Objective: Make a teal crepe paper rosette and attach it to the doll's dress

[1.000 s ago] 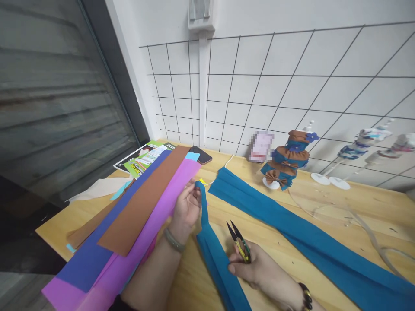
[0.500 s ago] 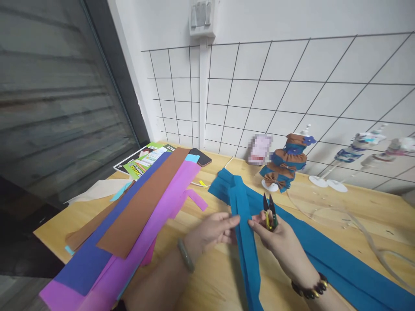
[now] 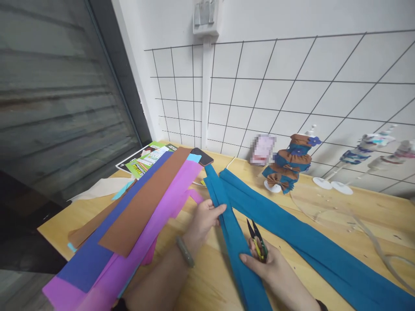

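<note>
A narrow teal fabric strip (image 3: 227, 220) lies flat on the wooden table (image 3: 324, 220), running from near the phone toward me. My left hand (image 3: 205, 220) rests on its left edge with fingers stretched out flat. My right hand (image 3: 269, 270) presses its fingertips on the strip's right side lower down while gripping small thread snips (image 3: 257, 244), blades pointing up and away. A wider teal fabric band (image 3: 308, 246) lies to the right, slanting toward the lower right.
Long pink (image 3: 152, 229), brown (image 3: 145, 203) and blue (image 3: 106, 246) fabric strips lie at the left. A phone (image 3: 202, 156) and leaflets (image 3: 144, 160) sit at the back. Fabric-wrapped bottle figures (image 3: 290, 166) stand before the wire grid wall (image 3: 292, 95). Clear tubing (image 3: 366, 229) curls at right.
The narrow teal strip, earlier lifted between both hands, now lies flat beside the wide band. My left hand has flattened onto it; my right hand with the snips dropped lower.
</note>
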The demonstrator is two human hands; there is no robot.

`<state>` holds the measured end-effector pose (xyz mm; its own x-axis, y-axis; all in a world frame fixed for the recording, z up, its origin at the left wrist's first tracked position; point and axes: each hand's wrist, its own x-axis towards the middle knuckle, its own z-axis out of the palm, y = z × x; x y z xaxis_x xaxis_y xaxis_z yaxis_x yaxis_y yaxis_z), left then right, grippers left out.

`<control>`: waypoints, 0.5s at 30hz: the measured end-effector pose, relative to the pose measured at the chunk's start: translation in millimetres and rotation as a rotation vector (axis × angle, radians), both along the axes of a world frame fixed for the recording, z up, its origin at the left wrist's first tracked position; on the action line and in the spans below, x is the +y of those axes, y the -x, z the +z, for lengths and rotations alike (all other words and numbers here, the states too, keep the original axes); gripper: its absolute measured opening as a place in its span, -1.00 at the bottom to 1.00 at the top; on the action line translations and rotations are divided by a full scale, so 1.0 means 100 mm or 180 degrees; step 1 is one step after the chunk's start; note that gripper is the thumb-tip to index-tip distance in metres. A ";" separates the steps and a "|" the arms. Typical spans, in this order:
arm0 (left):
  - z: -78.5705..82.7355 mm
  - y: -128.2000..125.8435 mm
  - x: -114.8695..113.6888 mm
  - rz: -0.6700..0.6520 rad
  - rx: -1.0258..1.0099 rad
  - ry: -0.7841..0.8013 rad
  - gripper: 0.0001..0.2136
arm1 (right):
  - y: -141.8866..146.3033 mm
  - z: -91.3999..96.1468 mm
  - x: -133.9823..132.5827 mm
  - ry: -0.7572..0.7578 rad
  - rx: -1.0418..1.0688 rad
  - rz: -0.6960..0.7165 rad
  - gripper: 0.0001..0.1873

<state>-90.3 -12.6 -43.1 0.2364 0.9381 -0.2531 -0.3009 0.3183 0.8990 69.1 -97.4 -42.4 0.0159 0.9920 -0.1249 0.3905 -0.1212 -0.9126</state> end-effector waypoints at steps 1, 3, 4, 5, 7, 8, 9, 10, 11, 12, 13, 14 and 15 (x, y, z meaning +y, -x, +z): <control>-0.01 0.01 0.02 0.0094 0.0042 -0.0032 -0.64 | -0.04 -0.01 -0.02 0.0012 -0.0035 0.0006 -0.75; -0.05 0.02 0.05 0.0216 0.0076 -0.0093 -0.66 | -0.13 -0.04 -0.05 0.0041 -0.0076 -0.0053 -0.75; -0.06 0.02 0.06 0.0252 0.0088 -0.0111 -0.67 | -0.18 -0.05 -0.07 0.0077 -0.0101 -0.0063 -0.74; -0.07 0.02 0.07 0.0282 0.0105 -0.0119 -0.68 | -0.23 -0.06 -0.09 0.0131 -0.0132 -0.0035 -0.73; -0.10 0.02 0.09 0.0334 0.0140 -0.0131 -0.69 | -0.33 -0.08 -0.13 0.0268 -0.0169 0.0078 -0.71; -0.12 0.02 0.09 0.0357 0.0154 -0.0136 -0.69 | -0.38 -0.10 -0.15 0.0323 -0.0162 0.0128 -0.71; -0.14 0.02 0.10 0.0379 0.0168 -0.0142 -0.69 | -0.42 -0.11 -0.17 0.0351 -0.0144 0.0151 -0.70; -0.15 0.02 0.10 0.0401 0.0183 -0.0150 -0.70 | -0.46 -0.12 -0.18 0.0351 -0.0130 0.0156 -0.69; -0.17 0.02 0.11 0.0426 0.0201 -0.0158 -0.71 | -0.50 -0.13 -0.19 0.0335 -0.0130 0.0146 -0.68; -0.19 0.02 0.12 0.0456 0.0220 -0.0166 -0.72 | -0.54 -0.14 -0.20 0.0302 -0.0147 0.0125 -0.68; -0.21 0.02 0.12 0.0488 0.0240 -0.0174 -0.72 | -0.58 -0.15 -0.20 0.0265 -0.0185 0.0106 -0.68; -0.22 0.02 0.12 0.0522 0.0260 -0.0178 -0.73 | -0.62 -0.16 -0.19 0.0241 -0.0229 0.0092 -0.68; -0.24 0.02 0.13 0.0554 0.0271 -0.0183 -0.73 | -0.66 -0.17 -0.18 0.0230 -0.0270 0.0087 -0.68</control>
